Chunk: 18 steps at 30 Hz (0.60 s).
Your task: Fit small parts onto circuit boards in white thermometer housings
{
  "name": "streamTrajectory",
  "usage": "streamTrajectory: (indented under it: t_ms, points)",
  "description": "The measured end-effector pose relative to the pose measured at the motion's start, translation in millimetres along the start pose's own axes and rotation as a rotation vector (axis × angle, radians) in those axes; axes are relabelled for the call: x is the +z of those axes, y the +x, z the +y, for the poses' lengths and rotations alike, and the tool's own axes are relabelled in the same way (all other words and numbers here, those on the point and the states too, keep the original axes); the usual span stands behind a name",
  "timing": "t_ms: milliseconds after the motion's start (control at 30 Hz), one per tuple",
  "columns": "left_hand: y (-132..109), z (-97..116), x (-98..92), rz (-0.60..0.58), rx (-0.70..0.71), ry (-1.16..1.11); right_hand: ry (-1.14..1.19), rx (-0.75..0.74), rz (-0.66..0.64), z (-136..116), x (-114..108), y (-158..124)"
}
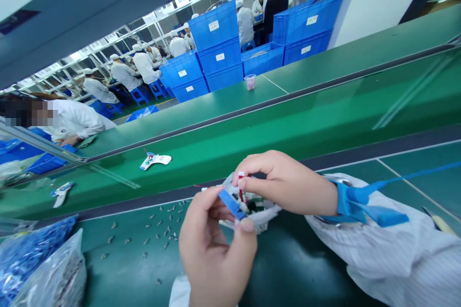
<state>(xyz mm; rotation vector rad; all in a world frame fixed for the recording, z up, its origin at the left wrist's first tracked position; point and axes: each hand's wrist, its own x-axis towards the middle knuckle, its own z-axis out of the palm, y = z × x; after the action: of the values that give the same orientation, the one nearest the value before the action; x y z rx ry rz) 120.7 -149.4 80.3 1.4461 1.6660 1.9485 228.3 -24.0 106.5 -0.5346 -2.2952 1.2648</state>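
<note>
My left hand point(216, 244) pinches a small blue rectangular plastic part point(232, 205) between thumb and fingertips. Just right of it, my right hand point(268, 177) is closed on a short red wire point(241, 194) with a white connector point(241, 174) at its upper end. Behind both hands sits a clear plastic bag point(272, 213) of small parts, its contents partly covered by my fingers. Whether the wire joins the blue part cannot be made out. A blue strap point(342, 199) goes round my right wrist, its cord trailing off to the right.
Several small metal pieces point(158, 236) lie scattered on the green table. Bags of blue parts point(39, 240) and grey parts point(65, 273) stand at left. White curved parts point(156, 159) rest on the green belt point(216, 144). Blue crates point(219, 57) and seated co-workers point(146, 64) are beyond.
</note>
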Motion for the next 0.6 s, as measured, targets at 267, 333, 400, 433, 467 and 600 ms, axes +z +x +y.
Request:
streamTrajectory:
  t_ms: [267,333,400,433,467,600]
  points:
    - [-0.1,-2.6,10.7,-0.2,-0.12,0.099,-0.374,-0.182,0.435,-0.1,20.0,-12.7]
    - [1.7,-0.8,10.3,-0.188,-0.167,0.044,-0.376,-0.213,0.52,-0.4,24.3,-14.3]
    - [2.5,1.3,10.6,-0.186,-0.2,-0.021,-0.352,-0.23,0.574,-1.7,26.9,-15.2]
    - [2.3,2.3,11.0,-0.193,-0.212,-0.053,-0.331,-0.239,0.587,-2.7,27.9,-15.5]
    - [1.7,3.2,11.5,-0.195,-0.219,-0.085,-0.305,-0.253,0.592,-3.6,28.8,-15.8]
    - [-3.2,4.1,11.9,-0.086,-0.203,-0.089,-0.208,-0.318,0.592,-5.8,32.1,-16.5]
